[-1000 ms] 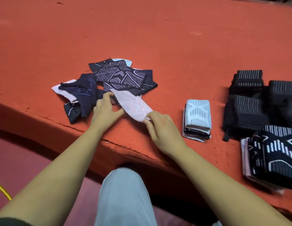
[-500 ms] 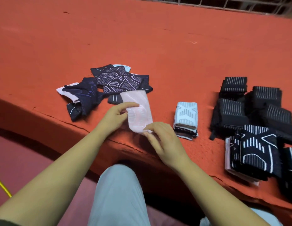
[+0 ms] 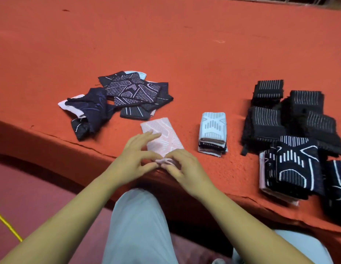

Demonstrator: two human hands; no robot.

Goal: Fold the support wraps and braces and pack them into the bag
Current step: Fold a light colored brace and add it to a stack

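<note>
Brace (image 3: 165,134): pink, is lying flat on the red surface (image 3: 184,54) close to its front edge, pointing away from the person; a second ago it was lying slantwise against the pile, and now it is sitting squared up just in front of it

Left hand (image 3: 136,159): is resting its spread fingers on the brace's near half while the thumb is pinching the lifted near hem; half a second ago it was gripping the left side edge

Right hand (image 3: 186,166): is pinching the same hem with curled fingertips, beside the left thumb; earlier it was holding the near right corner

Pile (image 3: 131,96): dark patterned braces are lying unfolded behind and to the left

Folded stack (image 3: 213,134): is sitting to the right of the brace, apart, light blue on top

Black wraps (image 3: 291,115): are lying folded at far right; a dark patterned stack (image 3: 293,166) is sitting in front of them
</note>
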